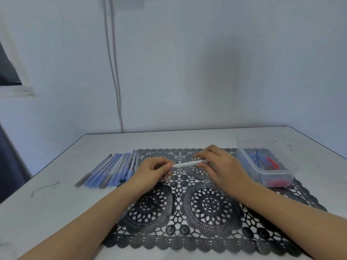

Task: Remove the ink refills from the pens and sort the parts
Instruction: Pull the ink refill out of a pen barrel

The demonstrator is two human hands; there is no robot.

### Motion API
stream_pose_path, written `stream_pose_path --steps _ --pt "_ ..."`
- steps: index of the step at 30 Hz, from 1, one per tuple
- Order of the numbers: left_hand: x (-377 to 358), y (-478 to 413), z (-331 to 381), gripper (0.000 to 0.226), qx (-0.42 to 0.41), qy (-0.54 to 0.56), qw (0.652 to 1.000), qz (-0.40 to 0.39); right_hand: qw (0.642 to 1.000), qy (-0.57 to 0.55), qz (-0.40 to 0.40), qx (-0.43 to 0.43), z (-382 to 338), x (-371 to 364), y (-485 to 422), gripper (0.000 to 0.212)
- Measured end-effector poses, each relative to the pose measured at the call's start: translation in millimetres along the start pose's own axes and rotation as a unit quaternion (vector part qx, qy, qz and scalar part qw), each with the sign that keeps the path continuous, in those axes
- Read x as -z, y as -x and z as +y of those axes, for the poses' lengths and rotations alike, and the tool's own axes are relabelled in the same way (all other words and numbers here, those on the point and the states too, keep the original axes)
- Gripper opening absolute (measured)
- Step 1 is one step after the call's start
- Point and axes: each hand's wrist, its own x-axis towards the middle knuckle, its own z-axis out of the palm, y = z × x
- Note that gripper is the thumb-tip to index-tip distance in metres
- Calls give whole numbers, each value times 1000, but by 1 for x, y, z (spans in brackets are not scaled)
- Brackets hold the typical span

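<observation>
Left hand [152,170]: pinching one end of clear pen barrel [189,163].
Right hand [219,166]: gripping the other end, above black lace mat [206,212].
Pens [110,170]: lying grouped left of mat.
Plastic box [266,172]: sitting right, holding blue and red parts.

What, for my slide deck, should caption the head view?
Left hand and right hand pinch a clear pen over a lace mat.

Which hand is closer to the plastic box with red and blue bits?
Right. The right hand holds the clear pen beside the plastic box; the left hand holds its other end, farther off, near the row of pens.
</observation>
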Motion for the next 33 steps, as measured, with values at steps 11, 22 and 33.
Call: stream_pose_path --steps 11,22,33 --pt "-1 0 -7 35 -113 -198 969 97 997 45 -37 -50 10 -3 -2 18" --pt "0 -3 -18 58 -188 -290 933 100 992 109 -6 67 13 2 -3 10" --pt "-10 4 -2 48 -141 -218 961 90 987 117 54 90 18 7 -4 20"
